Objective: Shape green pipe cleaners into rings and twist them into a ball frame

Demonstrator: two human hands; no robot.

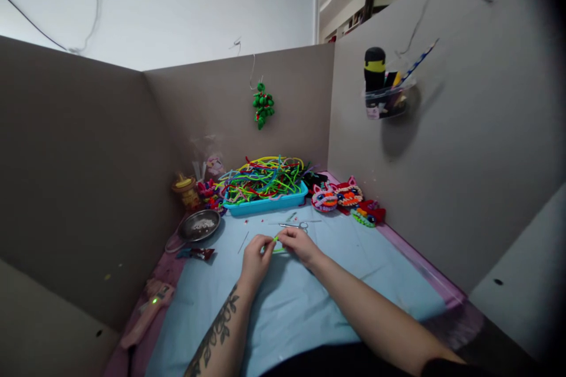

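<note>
A bright green pipe cleaner [278, 250] is pinched between my two hands over the blue cloth [283, 300]. My left hand [257, 252] grips one part of it with thumb and fingertips. Closed on it from the other side is my right hand [298, 242], very near the left one. Part of the pipe cleaner loops just below the fingertips; the rest is hidden by my fingers. Just beyond my right hand lie small scissors [295, 226]. A thin stick [243, 242] rests on the cloth left of my left hand.
A blue tray [265, 206] heaped with colourful pipe cleaners stands at the back. Left are a metal dish [198, 225] with small white pieces and a pink glue gun [148, 312] with a lit green light. Fuzzy animal faces [325, 198] sit right. Grey partitions [239, 88] surround the table.
</note>
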